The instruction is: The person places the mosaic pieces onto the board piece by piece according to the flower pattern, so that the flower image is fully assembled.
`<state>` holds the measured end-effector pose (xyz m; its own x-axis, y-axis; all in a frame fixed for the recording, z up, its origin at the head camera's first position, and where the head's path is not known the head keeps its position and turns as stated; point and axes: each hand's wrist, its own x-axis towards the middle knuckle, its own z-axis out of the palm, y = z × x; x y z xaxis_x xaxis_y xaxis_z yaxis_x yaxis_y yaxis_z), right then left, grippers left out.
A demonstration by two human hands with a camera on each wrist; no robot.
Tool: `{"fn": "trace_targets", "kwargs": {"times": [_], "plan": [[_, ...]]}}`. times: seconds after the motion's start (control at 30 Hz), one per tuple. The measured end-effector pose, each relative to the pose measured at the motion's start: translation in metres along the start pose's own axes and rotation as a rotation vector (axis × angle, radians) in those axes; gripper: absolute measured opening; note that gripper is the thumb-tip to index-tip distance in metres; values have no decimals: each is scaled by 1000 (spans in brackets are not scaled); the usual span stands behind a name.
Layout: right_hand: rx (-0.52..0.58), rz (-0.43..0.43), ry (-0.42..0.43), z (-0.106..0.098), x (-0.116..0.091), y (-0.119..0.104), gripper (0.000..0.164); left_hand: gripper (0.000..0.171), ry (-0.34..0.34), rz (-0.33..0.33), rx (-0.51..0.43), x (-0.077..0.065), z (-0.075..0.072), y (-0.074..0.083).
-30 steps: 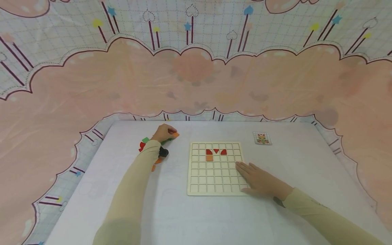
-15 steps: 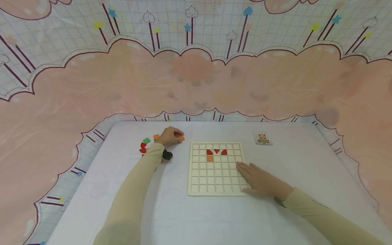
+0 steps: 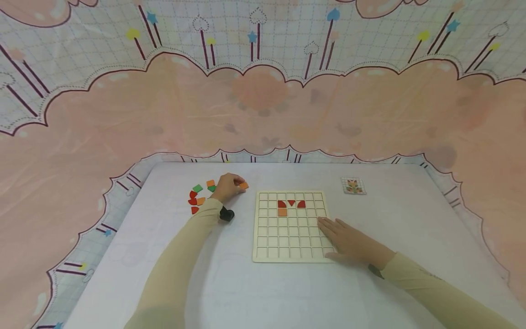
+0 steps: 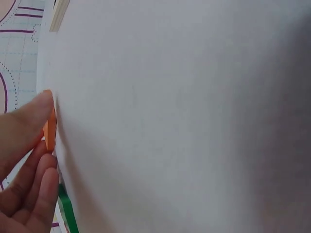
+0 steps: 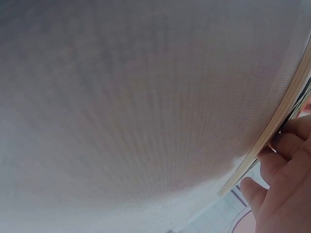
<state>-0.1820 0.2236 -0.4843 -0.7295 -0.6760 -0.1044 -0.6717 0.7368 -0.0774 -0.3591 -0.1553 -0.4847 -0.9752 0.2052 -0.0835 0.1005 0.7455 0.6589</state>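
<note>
My left hand (image 3: 227,188) pinches an orange square tile (image 3: 244,185) between thumb and fingers, left of the board's far corner. In the left wrist view the thumb and fingertips hold this orange tile (image 4: 50,131) on edge, close over the table. My right hand (image 3: 349,240) lies with fingers extended on the right edge of a cream grid board (image 3: 263,228). Seen from the right wrist, its fingers touch the wooden side of the board (image 5: 272,124). Set in the grid are two red quarter-round tiles (image 3: 302,204), a red triangle (image 3: 291,203) and an orange square (image 3: 282,212).
Loose red tiles (image 3: 192,201), green tiles (image 3: 197,188) and orange tiles (image 3: 211,183) lie left of my left hand. A small pattern card (image 3: 353,186) lies beyond the board on the right. A printed curtain (image 3: 263,114) surrounds the white table (image 3: 287,297).
My left hand has moved right, away from the loose tiles, with the orange square tile in its fingers. More loose tiles now show behind it. My right hand stays on the board.
</note>
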Motion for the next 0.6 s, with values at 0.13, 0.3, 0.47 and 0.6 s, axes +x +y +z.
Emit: {"fn": "trace_targets", "kwargs": {"times": [0.13, 0.3, 0.47, 0.6], "plan": [[20, 8, -12, 0, 1, -1, 79, 27, 25, -16, 6, -2, 3, 0], [36, 23, -41, 0, 2, -2, 79, 27, -5, -26, -13, -5, 3, 3], [21, 35, -52, 0, 2, -2, 80, 31, -23, -26, -30, -7, 4, 4], [24, 28, -44, 0, 2, -1, 80, 31, -3, -23, -20, -8, 6, 3]]}}
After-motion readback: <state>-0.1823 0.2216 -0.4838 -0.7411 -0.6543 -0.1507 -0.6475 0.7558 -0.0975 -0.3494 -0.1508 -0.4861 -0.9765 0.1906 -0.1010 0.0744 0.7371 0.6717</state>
